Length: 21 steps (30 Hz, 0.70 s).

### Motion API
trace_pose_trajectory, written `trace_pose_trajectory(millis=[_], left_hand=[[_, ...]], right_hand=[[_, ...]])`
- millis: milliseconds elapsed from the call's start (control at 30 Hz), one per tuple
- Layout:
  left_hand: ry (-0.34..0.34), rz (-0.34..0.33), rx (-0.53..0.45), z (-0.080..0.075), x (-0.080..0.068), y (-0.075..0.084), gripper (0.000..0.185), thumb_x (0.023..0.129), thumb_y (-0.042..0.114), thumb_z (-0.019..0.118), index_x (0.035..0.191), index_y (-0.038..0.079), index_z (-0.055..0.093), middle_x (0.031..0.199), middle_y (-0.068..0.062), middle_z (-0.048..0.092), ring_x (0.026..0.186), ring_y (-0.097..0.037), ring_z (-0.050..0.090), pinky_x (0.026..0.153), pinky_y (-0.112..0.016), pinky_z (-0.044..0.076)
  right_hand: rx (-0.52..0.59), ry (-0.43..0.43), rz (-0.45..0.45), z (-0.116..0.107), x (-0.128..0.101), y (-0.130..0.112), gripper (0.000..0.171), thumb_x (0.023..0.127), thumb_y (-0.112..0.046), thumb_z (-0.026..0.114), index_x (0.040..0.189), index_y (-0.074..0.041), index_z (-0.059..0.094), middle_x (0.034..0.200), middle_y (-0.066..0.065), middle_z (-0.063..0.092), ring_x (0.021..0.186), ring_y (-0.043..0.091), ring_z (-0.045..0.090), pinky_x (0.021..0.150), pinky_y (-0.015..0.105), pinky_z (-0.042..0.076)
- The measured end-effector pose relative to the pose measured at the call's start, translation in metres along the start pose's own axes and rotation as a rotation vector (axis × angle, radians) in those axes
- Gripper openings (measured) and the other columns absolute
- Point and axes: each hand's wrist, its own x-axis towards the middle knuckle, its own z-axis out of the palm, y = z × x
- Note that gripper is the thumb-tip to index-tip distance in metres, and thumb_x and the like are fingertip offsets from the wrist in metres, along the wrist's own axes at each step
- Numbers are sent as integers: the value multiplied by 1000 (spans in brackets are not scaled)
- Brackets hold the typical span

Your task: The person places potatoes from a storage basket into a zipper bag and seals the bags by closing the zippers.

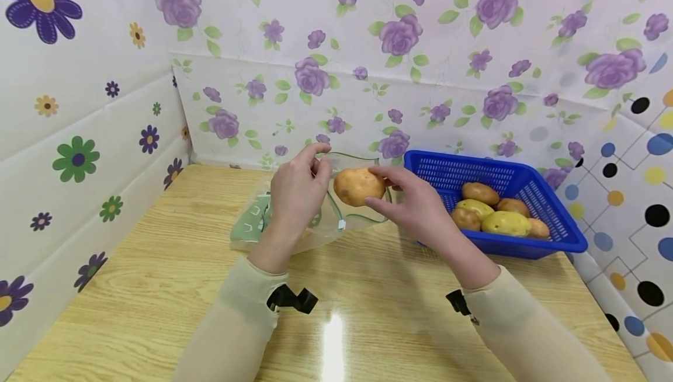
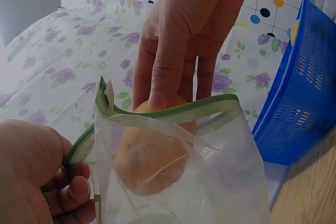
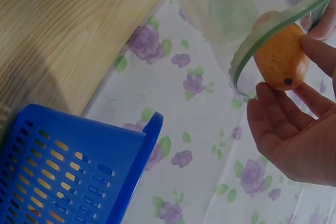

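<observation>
My left hand pinches the green zip rim of a clear plastic bag and holds its mouth up and open. My right hand grips a brown potato with its fingertips at the bag's mouth. In the left wrist view the potato sits partly inside the bag, seen through the film, with the right hand's fingers on top. The right wrist view shows the potato just behind the green rim.
A blue basket with several potatoes stands at the right on the wooden table. Flowered sheets wall off the back and left; a dotted sheet stands at the right. The bag's lower part lies on the table.
</observation>
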Motion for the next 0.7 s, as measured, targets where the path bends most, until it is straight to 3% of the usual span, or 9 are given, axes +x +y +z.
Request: trace_pose_trajectory(millis=[300,700], left_hand=[[8,13,-6,-1,0,1,31,106,10,57,128,6,79,65,1,60,47,-16,42,48,-32,29],[5,14,11,-3,1,0,30,107,10,58,129,6,79,66,0,61,48,-15,41,48,-32,29]], right_hand=[[-45,4,-4,4,0,0,57,102,-25,83,155,-15,65,147,7,68,129,31,66,106,56,55],[-40,63,49,-14,-6,12,52,103,-24,81,152,-16,66,143,6,69,129,31,66,108,57,53]])
